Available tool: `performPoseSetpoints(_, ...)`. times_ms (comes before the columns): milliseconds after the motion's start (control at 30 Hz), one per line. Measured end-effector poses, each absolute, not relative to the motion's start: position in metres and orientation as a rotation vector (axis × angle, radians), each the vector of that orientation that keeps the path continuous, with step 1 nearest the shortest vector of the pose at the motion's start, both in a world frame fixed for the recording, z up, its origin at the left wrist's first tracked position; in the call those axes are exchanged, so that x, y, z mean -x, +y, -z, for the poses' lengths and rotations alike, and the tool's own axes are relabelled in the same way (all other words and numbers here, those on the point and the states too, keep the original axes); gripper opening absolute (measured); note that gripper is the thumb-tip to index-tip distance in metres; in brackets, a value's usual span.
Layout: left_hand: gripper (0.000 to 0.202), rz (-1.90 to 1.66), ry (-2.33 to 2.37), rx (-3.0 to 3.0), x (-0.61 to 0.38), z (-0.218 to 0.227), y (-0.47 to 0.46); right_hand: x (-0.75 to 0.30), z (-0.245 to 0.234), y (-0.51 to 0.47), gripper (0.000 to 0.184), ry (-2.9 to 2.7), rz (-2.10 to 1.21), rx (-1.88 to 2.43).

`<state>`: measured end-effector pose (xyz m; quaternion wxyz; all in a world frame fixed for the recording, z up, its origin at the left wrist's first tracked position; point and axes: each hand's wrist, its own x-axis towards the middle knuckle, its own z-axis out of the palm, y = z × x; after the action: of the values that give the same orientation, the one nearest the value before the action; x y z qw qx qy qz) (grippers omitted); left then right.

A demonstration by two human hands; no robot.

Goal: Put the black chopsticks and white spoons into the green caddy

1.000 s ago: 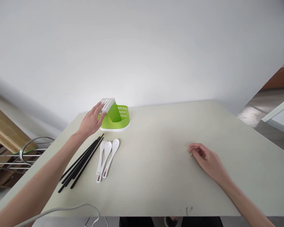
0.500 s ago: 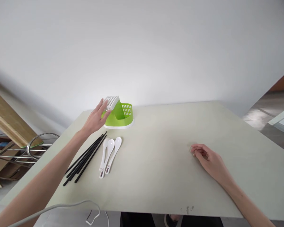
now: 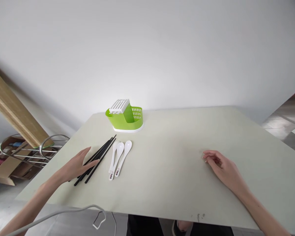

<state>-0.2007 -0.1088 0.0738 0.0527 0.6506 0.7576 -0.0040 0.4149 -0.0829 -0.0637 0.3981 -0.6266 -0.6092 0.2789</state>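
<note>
My left hand (image 3: pixel 78 166) lies flat on the table with its fingers stretched out over the near end of a bundle of black chopsticks (image 3: pixel 102 152). Just right of the chopsticks lie three white spoons (image 3: pixel 119 155), side by side. A green cutlery holder with a white slotted top (image 3: pixel 125 116) stands upright at the far edge of the table, apart from both hands. My right hand (image 3: pixel 221 168) rests on the table at the right, fingers loosely curled, with nothing seen in it.
The pale table (image 3: pixel 174 164) runs up to a white wall. A metal rack (image 3: pixel 36 151), cardboard and a wooden board (image 3: pixel 12 109) stand to the left of the table. A grey cable (image 3: pixel 64 213) hangs at the near edge.
My left hand has let go of the green holder and drawn back toward me, landing on the chopsticks. The holder stays upright. My right hand has not moved.
</note>
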Motion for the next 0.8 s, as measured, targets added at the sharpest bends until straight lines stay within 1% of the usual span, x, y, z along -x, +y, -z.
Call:
performPoseSetpoints(100, 0.109, 0.086, 2.307, -1.89, 0.2, -0.075, -0.114, -0.415, 0.065, -0.082, 0.029, -1.538, -0.711, 1.58)
performPoseSetpoints(167, 0.103, 0.158, 2.315, -1.866, 0.194, -0.077, -0.113, -0.415, 0.066, -0.082, 0.029, -1.537, -0.719, 1.579)
performPoseSetpoints(367, 0.063, 0.411, 2.389, -1.917, 0.169, -0.08, -0.101, -0.414, 0.065, -0.081, 0.028, -1.522, -0.737, 1.578)
performPoseSetpoints(500, 0.043, 0.553, 2.449, -1.948, 0.159, -0.081, -0.092, -0.414, 0.064, -0.081, 0.027, -1.517, -0.743, 1.578)
performPoseSetpoints(633, 0.036, 0.68, 2.452, -2.004, 0.157, -0.078, -0.086, -0.415, 0.064, -0.081, 0.027, -1.522, -0.74, 1.568)
performPoseSetpoints(800, 0.035, 0.59, 2.503, -2.102, 0.161, -0.063, -0.088, -0.415, 0.065, -0.081, 0.027, -1.526, -0.74, 1.556)
